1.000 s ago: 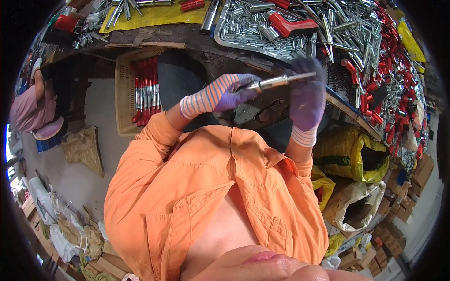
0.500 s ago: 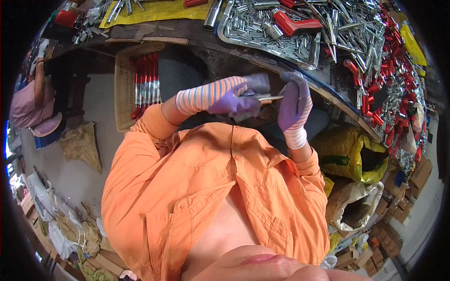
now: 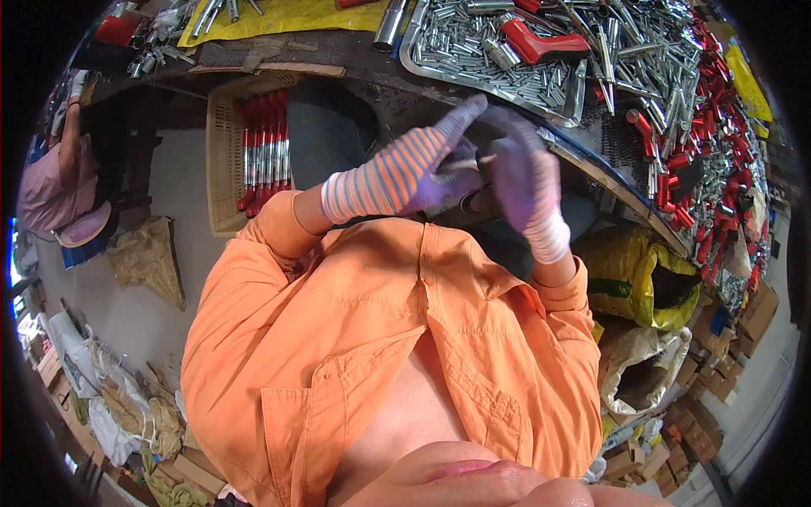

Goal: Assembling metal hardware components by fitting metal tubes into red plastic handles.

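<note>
Both of my hands wear striped knit gloves with purple palms and meet just in front of the bench edge. My left hand (image 3: 435,165) is closed around a slim metal part, with the index finger or thumb stretched up toward the bench. Only a short bit of the metal part (image 3: 486,159) shows between the hands; the rest is hidden by the glove. My right hand (image 3: 519,182) is at the part's other end, its fingers smeared by motion, so their grip does not show. Beyond the hands lies a metal tray (image 3: 405,52) of small silver pins, with a red angled handle (image 3: 541,44) on top.
A beige plastic crate (image 3: 221,160) at the left holds several red-and-silver tools (image 3: 269,152). Silver tubes and red handles (image 3: 667,160) are heaped along the bench at right. Yellow and white sacks (image 3: 646,283) stand by my right elbow. Another person (image 3: 63,182) sits at far left.
My left hand has turned, its finger now pointing up, and the metal part is more covered. My right hand has shifted slightly and blurred.
</note>
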Demonstrator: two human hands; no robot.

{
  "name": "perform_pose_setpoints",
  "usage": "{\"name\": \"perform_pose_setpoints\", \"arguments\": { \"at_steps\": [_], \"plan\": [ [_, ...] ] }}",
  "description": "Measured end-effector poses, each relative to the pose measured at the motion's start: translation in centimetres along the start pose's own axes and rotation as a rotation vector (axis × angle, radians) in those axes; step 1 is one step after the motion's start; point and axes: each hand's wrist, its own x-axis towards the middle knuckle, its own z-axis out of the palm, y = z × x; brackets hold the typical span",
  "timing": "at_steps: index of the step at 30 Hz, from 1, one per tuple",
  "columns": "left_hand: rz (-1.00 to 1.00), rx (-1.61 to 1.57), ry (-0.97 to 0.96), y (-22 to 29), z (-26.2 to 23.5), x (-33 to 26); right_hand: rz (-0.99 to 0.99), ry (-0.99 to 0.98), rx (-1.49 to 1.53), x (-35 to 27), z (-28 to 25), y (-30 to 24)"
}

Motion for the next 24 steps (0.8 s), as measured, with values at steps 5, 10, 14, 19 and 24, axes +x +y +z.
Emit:
{"name": "perform_pose_setpoints", "arguments": {
  "at_steps": [5, 10, 14, 19, 24],
  "plan": [
    [0.074, -0.910, 0.268, -0.4, -0.4, -0.2, -0.016, -0.142, 0.026, -0.3, 3.2, 0.1],
    [0.166, 0.491, 0.403, -3.4, -4.5, -3.2, -0.203, -0.427, -0.329, 1.8, 1.0, 0.6],
    [0.020, 0.356, 0.002, -1.5, -3.5, -4.1, -0.103, -0.908, -0.275, 5.9, 0.4, -1.1],
    [-0.347, -0.230, -0.044, -1.4, -5.9, -5.2, 0.009, -1.024, -0.131, 9.1, 1.3, -2.0],
    [-0.468, -0.422, -0.093, -2.3, -7.0, -6.9, -0.007, -1.004, -0.148, 9.2, 1.0, -1.8]
  ]
}}
